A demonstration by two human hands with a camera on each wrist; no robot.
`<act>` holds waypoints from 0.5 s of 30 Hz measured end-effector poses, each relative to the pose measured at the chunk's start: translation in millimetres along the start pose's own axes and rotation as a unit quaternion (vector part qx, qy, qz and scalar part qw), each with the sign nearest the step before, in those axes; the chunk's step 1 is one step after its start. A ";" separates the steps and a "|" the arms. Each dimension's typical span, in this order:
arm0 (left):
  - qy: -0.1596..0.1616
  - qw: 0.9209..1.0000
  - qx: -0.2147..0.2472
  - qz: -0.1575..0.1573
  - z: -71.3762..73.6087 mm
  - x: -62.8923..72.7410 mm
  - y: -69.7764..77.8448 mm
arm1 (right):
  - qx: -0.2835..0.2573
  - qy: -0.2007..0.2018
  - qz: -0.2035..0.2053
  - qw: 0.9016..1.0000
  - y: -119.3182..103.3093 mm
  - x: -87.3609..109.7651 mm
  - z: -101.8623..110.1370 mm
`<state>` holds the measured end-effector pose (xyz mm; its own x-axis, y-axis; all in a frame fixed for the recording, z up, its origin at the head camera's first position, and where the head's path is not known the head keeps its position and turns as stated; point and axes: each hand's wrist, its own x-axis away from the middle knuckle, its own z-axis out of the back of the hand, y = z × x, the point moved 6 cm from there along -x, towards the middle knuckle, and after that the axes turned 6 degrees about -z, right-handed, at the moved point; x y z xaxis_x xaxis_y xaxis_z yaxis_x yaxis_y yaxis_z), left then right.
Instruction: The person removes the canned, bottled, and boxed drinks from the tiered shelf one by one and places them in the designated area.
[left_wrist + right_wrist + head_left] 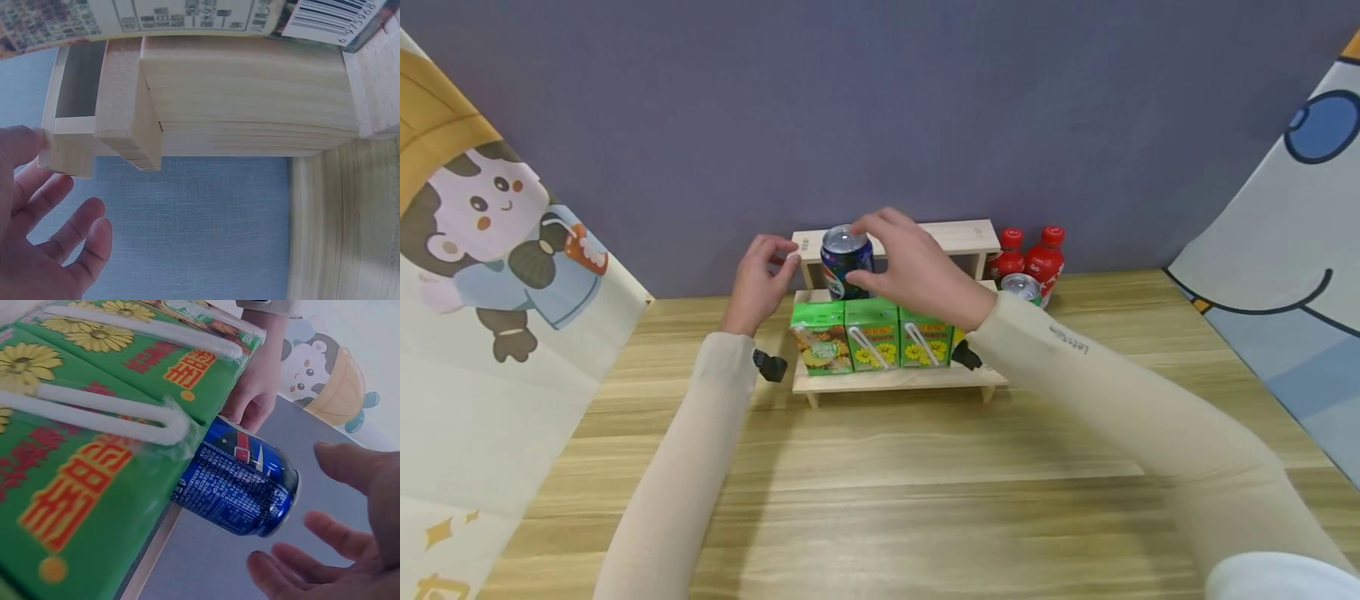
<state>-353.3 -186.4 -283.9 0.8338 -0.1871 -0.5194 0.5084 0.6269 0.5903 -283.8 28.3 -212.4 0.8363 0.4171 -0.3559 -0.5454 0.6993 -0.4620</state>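
Note:
A dark blue drink can [844, 265] stands upright behind the juice boxes on a small stepped wooden rack [895, 380]. My right hand [917, 271] reaches around the can's top with thumb and fingers spread. In the right wrist view a gap shows between those fingers and the can [244, 478]. Over at the rack's left end, my left hand [762, 279] touches the end of the upper board [958, 237] with thumb and index finger. The left wrist view shows its other fingers loose beside the board. Green juice boxes [872, 335] with white straws line the lower board and hide the can's base.
Two red bottles [1047, 257] and another can [1022, 287] stand right of the rack, close to the grey-blue wall [880, 108]. The wood-grain table [880, 500] extends towards me. Cartoon-printed panels [527, 250] border both sides.

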 end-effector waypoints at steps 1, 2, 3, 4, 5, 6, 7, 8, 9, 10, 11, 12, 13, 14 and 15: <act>0.000 1.000 0.000 0.001 -0.2 -0.2 0.2 | 0.004 -0.004 -0.005 1.000 0.0 -2.9 -1.7; -0.001 1.000 0.002 0.001 -0.5 -0.5 0.4 | 0.008 -0.010 -0.012 1.000 0.4 -5.7 -3.7; -0.001 1.000 0.003 0.001 -0.8 -0.6 0.5 | 0.010 -0.014 -0.018 1.000 0.8 -8.2 -5.5; -0.001 1.000 0.003 0.001 -1.2 -0.9 0.4 | 0.012 -0.019 -0.023 0.999 1.1 -10.2 -7.2; -0.002 1.000 0.002 0.002 -1.6 -1.2 0.3 | 0.012 -0.024 -0.028 0.999 1.6 -11.9 -8.9; -0.002 1.000 0.003 0.001 -1.8 -1.4 0.4 | 0.012 -0.028 -0.033 0.999 2.1 -13.3 -10.5; -0.001 1.000 0.003 0.001 -2.0 -1.5 0.4 | 0.012 -0.032 -0.038 0.999 2.5 -14.4 -11.8; -0.001 1.000 0.005 0.000 -2.1 -1.7 0.6 | 0.011 -0.035 -0.042 0.998 3.0 -15.5 -13.0; 0.001 1.000 0.005 0.000 -1.9 -1.9 0.7 | 0.010 -0.035 -0.044 0.998 3.2 -16.6 -14.0; 0.001 1.000 0.004 0.000 -1.8 -2.1 0.7 | 0.011 -0.035 -0.045 0.998 3.1 -17.6 -14.9; 0.002 1.000 0.005 0.000 -1.6 -2.0 0.8 | 0.010 -0.035 -0.045 0.998 3.0 -18.6 -15.9; 0.003 1.000 0.004 0.001 -1.3 -2.0 0.7 | 0.010 -0.034 -0.046 0.998 2.6 -19.7 -16.9; 0.003 1.000 0.004 0.003 -1.0 -1.9 0.6 | 0.009 -0.033 -0.047 0.998 2.2 -20.6 -17.9; 0.003 1.000 0.003 0.004 -0.7 -1.8 0.5 | 0.007 -0.031 -0.047 0.998 1.7 -21.5 -19.1; 0.003 1.000 0.002 0.006 -0.4 -1.7 0.3 | 0.004 -0.030 -0.048 0.998 1.2 -22.1 -20.2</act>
<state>-354.6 -185.6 -283.0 0.8384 -0.1752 -0.5161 0.4996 0.6257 0.5992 -304.1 8.1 -221.5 0.8866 0.3825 -0.2602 -0.4625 0.7422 -0.4849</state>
